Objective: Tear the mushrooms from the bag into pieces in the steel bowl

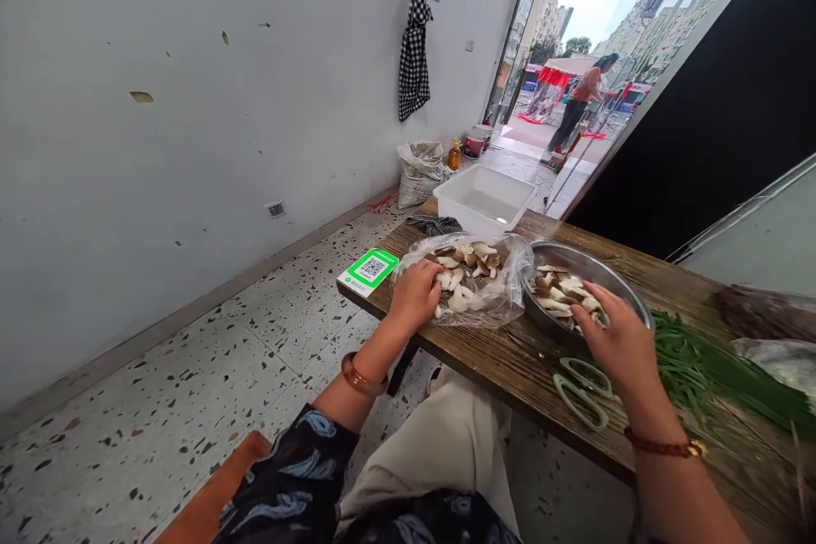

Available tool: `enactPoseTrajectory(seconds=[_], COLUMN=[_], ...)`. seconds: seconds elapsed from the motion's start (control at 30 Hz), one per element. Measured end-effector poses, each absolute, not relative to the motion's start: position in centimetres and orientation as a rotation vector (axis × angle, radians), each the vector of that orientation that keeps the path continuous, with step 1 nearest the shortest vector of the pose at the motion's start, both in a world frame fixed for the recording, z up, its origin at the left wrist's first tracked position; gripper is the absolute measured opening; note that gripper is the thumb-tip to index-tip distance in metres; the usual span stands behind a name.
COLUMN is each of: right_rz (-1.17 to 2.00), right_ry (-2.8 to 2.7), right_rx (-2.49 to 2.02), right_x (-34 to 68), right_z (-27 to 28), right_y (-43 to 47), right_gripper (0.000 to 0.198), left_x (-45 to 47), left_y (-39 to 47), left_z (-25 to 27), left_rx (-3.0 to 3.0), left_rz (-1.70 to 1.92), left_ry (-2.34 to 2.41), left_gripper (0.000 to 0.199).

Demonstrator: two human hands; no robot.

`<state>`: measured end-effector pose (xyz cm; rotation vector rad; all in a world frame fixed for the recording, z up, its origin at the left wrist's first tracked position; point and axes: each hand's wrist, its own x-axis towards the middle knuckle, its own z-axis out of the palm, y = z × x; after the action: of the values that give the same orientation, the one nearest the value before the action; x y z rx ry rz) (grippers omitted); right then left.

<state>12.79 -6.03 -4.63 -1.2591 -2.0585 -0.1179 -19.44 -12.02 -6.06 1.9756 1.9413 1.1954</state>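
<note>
My left hand [416,296] is at the left rim of a clear plastic bag [503,306], its fingers curled; what they hold, if anything, is hidden. Inside the opened bag lie brown-and-white mushrooms [465,297]. Over the right side of a metal bowl [628,285], my right hand [621,340] is open, thumb and fingers apart above more cut or torn mushrooms [554,293]. A pair of scissors with pale green handles [581,395] rests on the wooden table [459,348] in front of the bowl.
Behind the bag stand a white plastic tub [488,200] and a dark cloth [434,225]. A QR-code card [370,270] lies at the table's left corner. Green leafy vegetables [694,365] are at right. A person [580,102] stands outside the glass door.
</note>
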Motion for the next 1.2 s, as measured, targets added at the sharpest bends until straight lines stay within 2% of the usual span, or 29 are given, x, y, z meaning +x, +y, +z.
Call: enactPoseTrajectory(seconds=[0.2, 0.3, 0.4, 0.53, 0.63, 0.7, 0.8, 0.9, 1.0, 1.1, 1.2], right_rz=[-0.058, -0.058, -0.050, -0.025, 0.004, 0.031, 0.088, 0.205, 0.513, 0.831, 0.825], right_ry=[-2.050, -2.056, -2.054, -2.047, -1.994, -1.954, -1.888, -1.832, -1.881, -1.909, -1.867], right_rx=[-1.215, -1.266, -1.303, -1.305, -1.262, -1.224, -1.180, -1.131, -1.065, -1.004, -0.954], right_x=[11.5, 11.3, 11.3, 11.3, 11.4, 11.4, 11.0, 9.5, 6.8, 4.0, 2.5], right_z=[-6.8, -6.9, -6.8, -6.9, -7.0, -6.7, -5.9, -4.5, -3.1, -2.5, -2.5], right_y=[-7.5, -7.9, -8.0, -8.2, -8.1, -7.8, -7.8, -9.2, -11.6, -13.5, -14.3], right_gripper=[0.044, 0.042, 0.041, 0.041, 0.040, 0.039, 0.039, 0.035, 0.031, 0.034, 0.029], left_x=[-19.6, -19.0, -18.9, -19.6, -20.2, -20.2, -19.3, -17.7, -16.0, -14.8, -13.9], left_y=[-11.6, -11.0, -10.3, -9.8, -10.3, -11.1, -12.8, -14.3, -15.3, -16.0, -16.6], left_z=[-6.5, -6.2, -5.9, -6.1, -6.1, -5.9, -5.3, -4.6, -3.8, -3.1, -2.9], left_rx=[2.285, 2.322, 2.337, 2.204, 1.804, 1.491, 1.192, 1.085, 1.080, 1.126, 1.113], left_rz=[0.762, 0.657, 0.624, 0.966, 1.386, 1.527, 1.546, 1.508, 1.474, 1.452, 1.439], left_ry=[2.130, 2.188, 2.202, 2.117, 1.927, 1.685, 1.322, 1.162, 1.086, 1.009, 0.904], left_gripper=[0.025, 0.025, 0.016, 0.019, 0.024, 0.027, 0.031, 0.035, 0.037, 0.033, 0.032])
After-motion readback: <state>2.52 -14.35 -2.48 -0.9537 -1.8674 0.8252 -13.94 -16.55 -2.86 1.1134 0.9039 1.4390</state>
